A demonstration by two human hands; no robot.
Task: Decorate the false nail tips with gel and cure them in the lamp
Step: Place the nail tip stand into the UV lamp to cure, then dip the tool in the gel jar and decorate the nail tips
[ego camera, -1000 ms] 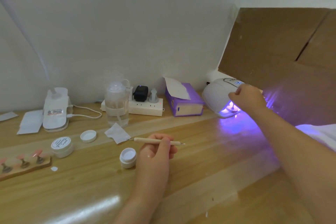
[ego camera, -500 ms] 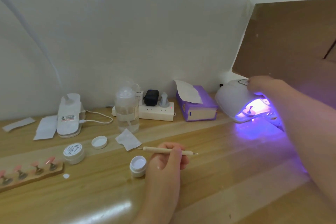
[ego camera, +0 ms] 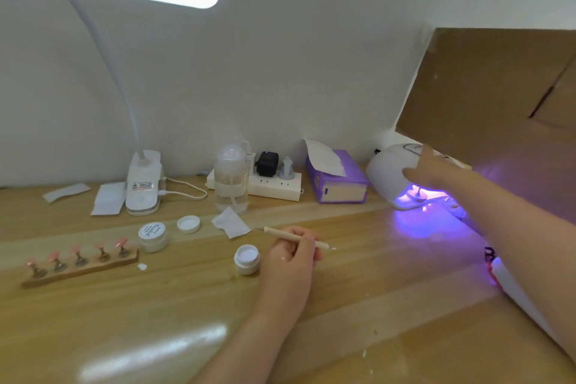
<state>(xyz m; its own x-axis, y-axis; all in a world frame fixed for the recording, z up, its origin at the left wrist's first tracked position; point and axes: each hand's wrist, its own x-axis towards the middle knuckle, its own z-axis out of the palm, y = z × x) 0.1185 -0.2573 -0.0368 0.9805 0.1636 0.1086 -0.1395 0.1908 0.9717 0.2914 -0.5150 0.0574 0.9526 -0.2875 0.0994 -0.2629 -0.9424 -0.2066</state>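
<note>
Right hand: the right hand [ego camera: 431, 169] reaches to the curing lamp [ego camera: 389, 170], fingers extended and resting on the white dome near its top; half a second ago it sat higher, at the top panel.
Left hand: the left hand [ego camera: 294, 254] rests on the wooden table [ego camera: 358, 290], fingers curled round a wooden dotting tool [ego camera: 282, 233], its metal tip pointing right, as before.
Lamp: lit violet, one nail stand [ego camera: 416, 195] inside the opening.
Gel: an open gel pot [ego camera: 247, 259] stands just left of the left hand; a closed jar [ego camera: 152, 236] and a loose lid [ego camera: 188, 224] lie further left.
Nail tips: five pink nail tips [ego camera: 76, 254] stand on a wooden holder [ego camera: 81, 271] at far left, unmoved.
Backdrop: tissue box [ego camera: 336, 179], power strip [ego camera: 274, 185], clear bottle [ego camera: 231, 176].
</note>
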